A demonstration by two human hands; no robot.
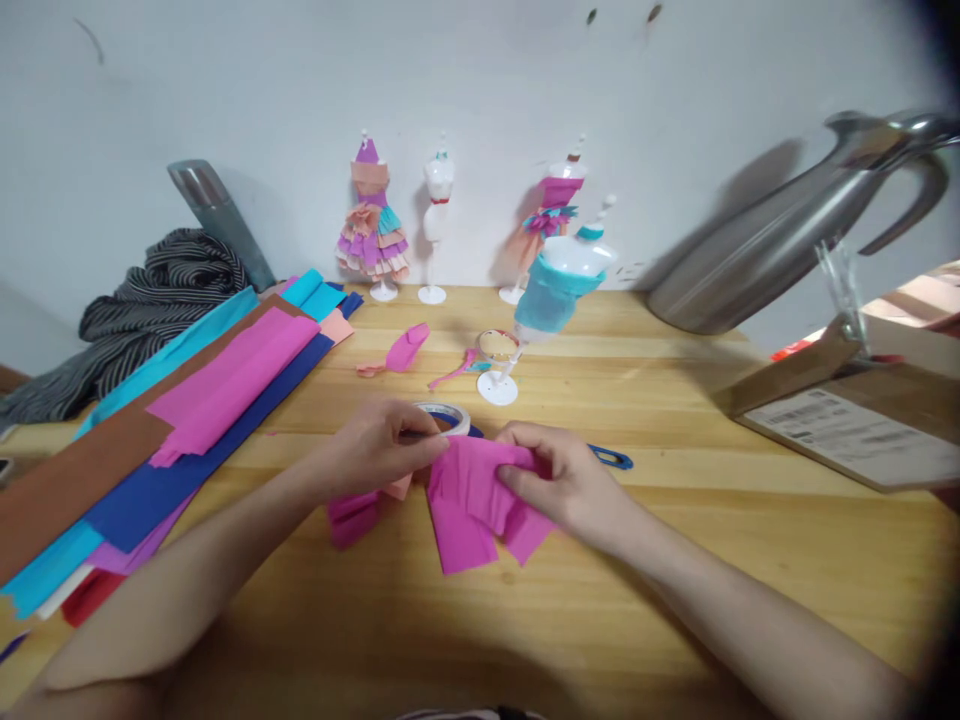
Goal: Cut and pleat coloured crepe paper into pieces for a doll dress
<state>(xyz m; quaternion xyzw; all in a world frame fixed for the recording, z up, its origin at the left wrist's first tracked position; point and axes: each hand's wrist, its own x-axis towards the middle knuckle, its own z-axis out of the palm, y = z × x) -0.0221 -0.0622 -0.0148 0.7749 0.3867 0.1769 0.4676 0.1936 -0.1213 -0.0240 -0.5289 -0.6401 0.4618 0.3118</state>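
Note:
A gathered piece of magenta crepe paper [469, 500] hangs between my two hands, its lower edges spread over the wooden table [675, 620]. My left hand [386, 445] pinches its upper left corner. On the other side, my right hand [555, 475] grips its right part between thumb and fingers. Just behind the paper lies a roll of white tape [454, 415], partly hidden by my left hand. Another magenta piece [352, 518] rests below my left wrist. Beyond my hands stands a small white mannequin wrapped in turquoise paper [555, 290], leaning to the right.
Crepe paper sheets [247, 370] are piled at the left beside a striped cloth [161, 300]. Against the wall stand three more mannequins, one in a ruffled dress [373, 235]. At the right are a steel jug [757, 230], a cardboard box [862, 410] and a blue-handled tool [613, 458].

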